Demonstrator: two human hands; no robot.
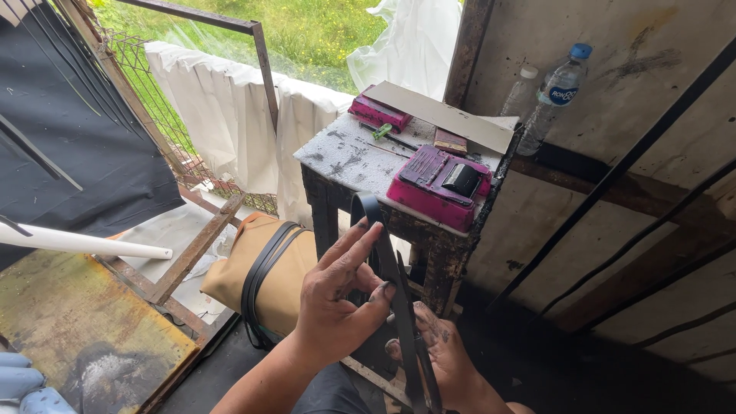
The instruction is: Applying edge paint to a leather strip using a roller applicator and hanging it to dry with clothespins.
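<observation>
My left hand [337,295] pinches a black strap [387,253] between thumb and fingers, just below the loop that the strap forms at the top. Lower down, my right hand [441,353] grips the same strap where its two runs come together. Both hands are stained dark. They are held in front of a small stained worktable [345,153]. On that table lies a pink box [438,188] with a black block on top.
A second pink box [376,113], a flat board [452,115] and small tools lie at the table's back. Two plastic bottles [553,96] stand at the right wall. A tan bag [280,268] with black straps sits on the floor at left. A white pipe [84,244] crosses the left.
</observation>
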